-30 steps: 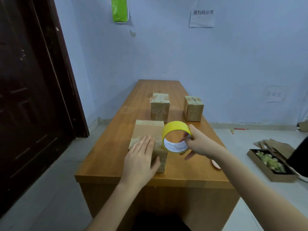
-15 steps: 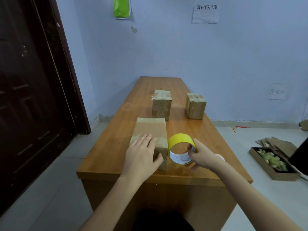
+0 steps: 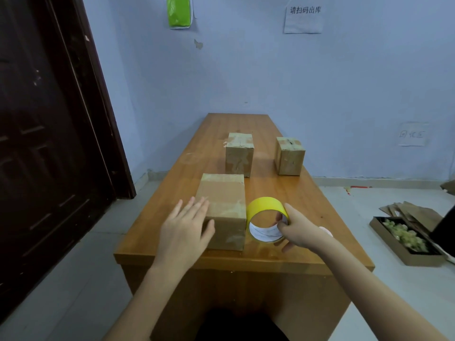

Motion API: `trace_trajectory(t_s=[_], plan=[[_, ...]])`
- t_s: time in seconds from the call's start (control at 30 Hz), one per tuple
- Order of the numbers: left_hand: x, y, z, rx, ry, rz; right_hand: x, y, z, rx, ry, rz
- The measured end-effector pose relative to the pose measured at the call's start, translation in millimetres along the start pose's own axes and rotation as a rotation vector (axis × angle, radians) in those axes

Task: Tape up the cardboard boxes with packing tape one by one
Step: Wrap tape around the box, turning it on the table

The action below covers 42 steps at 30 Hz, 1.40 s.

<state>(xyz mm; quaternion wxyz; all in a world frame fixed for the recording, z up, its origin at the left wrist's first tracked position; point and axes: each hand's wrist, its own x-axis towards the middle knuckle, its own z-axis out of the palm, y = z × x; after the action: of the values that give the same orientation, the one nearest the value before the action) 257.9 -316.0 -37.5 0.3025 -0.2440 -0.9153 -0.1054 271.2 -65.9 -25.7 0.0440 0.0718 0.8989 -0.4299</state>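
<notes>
A cardboard box lies near the front edge of the wooden table, clear tape across its top. My left hand is at the box's near left corner with fingers straight, thumb against the front face. A yellow roll of packing tape stands on its edge on the table just right of the box. My right hand grips the roll's right rim, thumb inside the core. Two smaller cardboard boxes stand farther back.
A dark door is at the left. On the floor at the right lie a shallow box of pale scraps and flattened cardboard. Paper notices and a green bag hang on the blue wall.
My right hand has lowered the tape roll from above the box down onto the table beside it. My left hand has slid from the box's top toward its left near corner.
</notes>
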Motion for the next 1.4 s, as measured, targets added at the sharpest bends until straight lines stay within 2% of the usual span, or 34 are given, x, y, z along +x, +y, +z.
trace_trajectory(t_s=[0.07,0.17,0.33,0.47,0.53,0.7,0.87,1.07,1.23,1.4], plan=[[1,-2,-5,0.063,-0.067,-0.025,0,-2,2,0.012,0.015,-0.005],[9,4,-4,0.156,-0.163,0.035,0,-2,3,0.012,0.035,-0.008],[34,29,9,0.116,-0.250,0.215,-1,-3,2,0.005,0.016,-0.012],[39,38,24,0.055,-0.264,0.205,-2,3,0,0.029,0.020,-0.024],[36,36,26,0.039,-0.252,0.199,-3,9,6,0.123,0.065,-0.061],[33,36,22,-0.045,-0.126,0.146,-3,17,29,0.609,0.233,-0.054],[37,49,16,-0.221,-0.004,0.054,-3,-5,41,0.843,0.086,-0.071],[33,50,14,-0.377,0.019,-0.068,-9,-18,22,0.735,0.050,-0.130],[28,45,13,-0.586,0.009,-0.250,-8,-22,6,0.607,0.111,-0.094],[21,39,8,-0.711,0.003,-0.280,-8,-41,-5,0.370,0.083,-0.134]])
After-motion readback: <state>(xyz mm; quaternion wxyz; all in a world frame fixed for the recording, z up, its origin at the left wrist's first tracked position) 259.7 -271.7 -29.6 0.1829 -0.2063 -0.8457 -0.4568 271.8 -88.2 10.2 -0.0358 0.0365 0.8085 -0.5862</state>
